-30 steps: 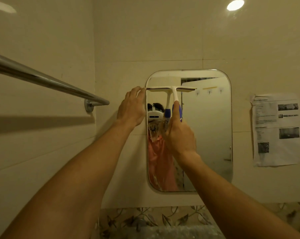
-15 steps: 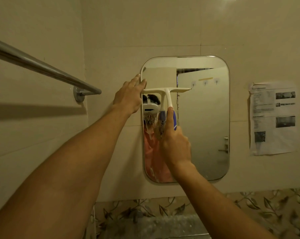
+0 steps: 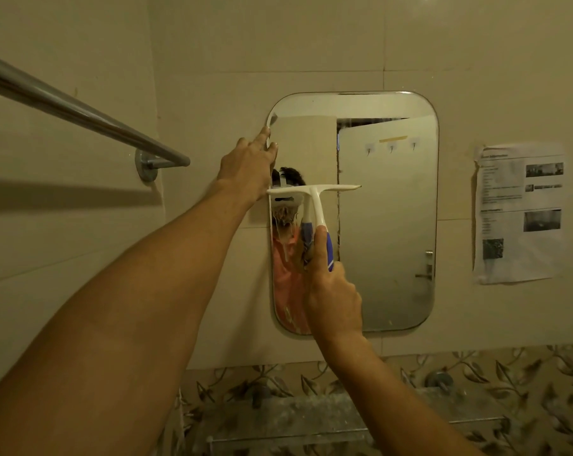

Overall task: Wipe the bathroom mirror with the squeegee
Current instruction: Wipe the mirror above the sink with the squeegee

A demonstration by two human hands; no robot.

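Gripping a T-shaped white plastic squeegee [image 3: 314,200] against the rounded-corner glass mirror [image 3: 387,232].
Right hand [image 3: 332,291] wraps its blue handle at 6 o'clock; left hand [image 3: 248,169], fingers extended, touches the mirror's 10 o'clock edge.

White-and-blue squeegee [image 3: 314,205], leaf-patterned tiles [image 3: 476,383]

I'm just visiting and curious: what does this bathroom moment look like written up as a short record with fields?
Place: tiled bathroom wall
Mirror: rounded rectangle, fixed to the wall
Squeegee: white blade level, across the mirror's left half, about mid-height
Right hand: grips the squeegee's blue handle from below
Left hand: fingers on the mirror's upper left edge
Towel bar: metal, on the left wall
Paper notice: stuck to the wall right of the mirror
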